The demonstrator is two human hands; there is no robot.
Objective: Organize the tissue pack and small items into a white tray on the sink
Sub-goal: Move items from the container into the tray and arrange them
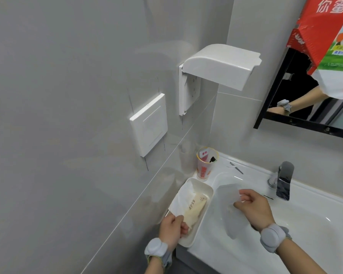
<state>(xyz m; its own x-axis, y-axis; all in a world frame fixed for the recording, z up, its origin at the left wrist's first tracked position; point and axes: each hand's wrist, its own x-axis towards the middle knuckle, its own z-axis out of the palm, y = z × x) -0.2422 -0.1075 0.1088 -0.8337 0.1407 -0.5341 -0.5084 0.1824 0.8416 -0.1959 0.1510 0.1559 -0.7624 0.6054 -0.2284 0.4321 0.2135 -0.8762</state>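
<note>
Down in the lower middle of the frame, the tissue pack (194, 210) lies lengthwise inside the white tray (206, 189), which sits on the left ledge of the sink (297, 230) against the grey wall. The pack's near end is hidden under the left hand (171, 228), whose fingers curl over it and press together on the wrapper; the printing on the pack is too small to read. To the right, over the basin, the right hand (253, 208) pinches the edge of a thin translucent sheet (230, 206) between thumb and fingertips; the sheet blurs into the white basin, so its outline and what it is are hard to make out. Both wrists wear grey bands. Just beyond the tray's far end stands a paper cup (205, 165) with something dark inside that cannot be identified. A small slender metal item (236, 167) lies on the back ledge, near the cup, and a chrome faucet (283, 179) rises at the right. On the wall above are a white switch plate (149, 124) and a socket under a raised white cover (220, 64). At the upper right, a black-framed mirror (305, 123) is cut off by the frame edge and partly blocked by a red and green carton (329, 32).
</note>
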